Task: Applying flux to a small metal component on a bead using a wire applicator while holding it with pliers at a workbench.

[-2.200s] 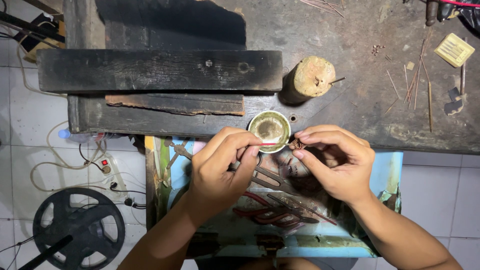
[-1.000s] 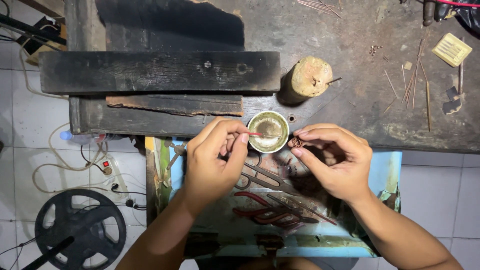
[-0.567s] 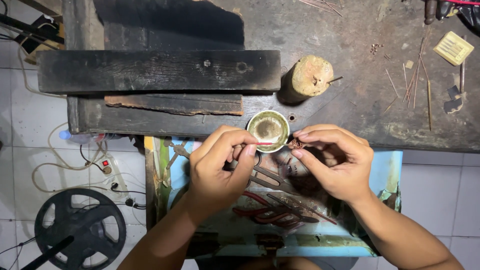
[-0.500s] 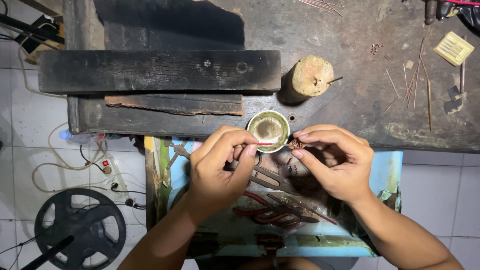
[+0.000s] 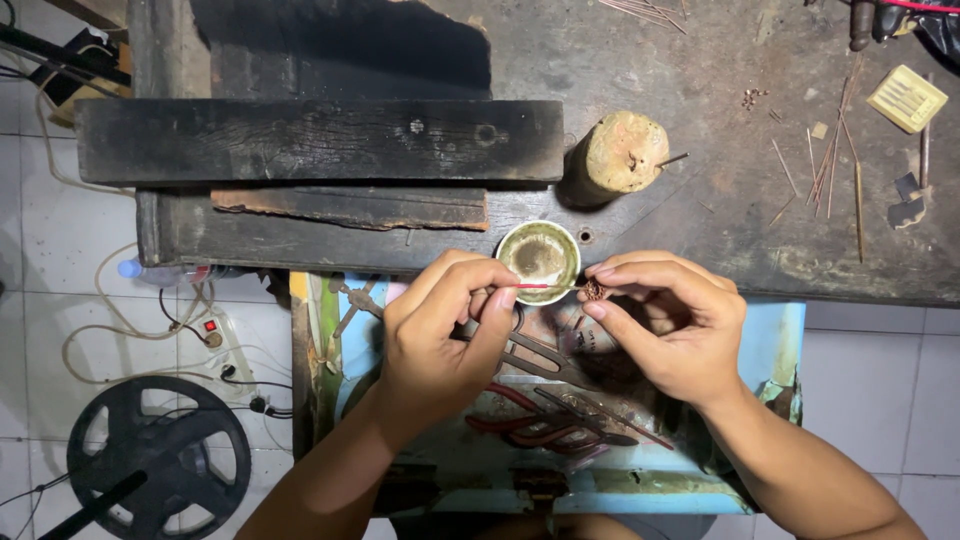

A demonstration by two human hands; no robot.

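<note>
Hands work at the surface's near edge: left hand [image 5: 440,330] pinches a thin red stick [image 5: 535,286] over the small bowl [image 5: 539,262]; right hand [image 5: 665,325] pinches a tiny brown piece [image 5: 593,290]. Risk, as judged: a slip drops the piece into the tool-filled drawer [image 5: 790,340] below.

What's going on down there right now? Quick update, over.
Left hand fingers pinch thin red stick. Right hand fingers hold small brown piece at stick's tip. Small bowl just behind, nothing blocking.

Bench: dark, scarred workbench [image 5: 700,200], beyond the fingers.
Bowl: small round bowl [image 5: 539,262] just past the fingertips.
Stump: wooden stump [image 5: 625,152] farther back.
Plank: black plank [image 5: 320,140] back-left.
</note>
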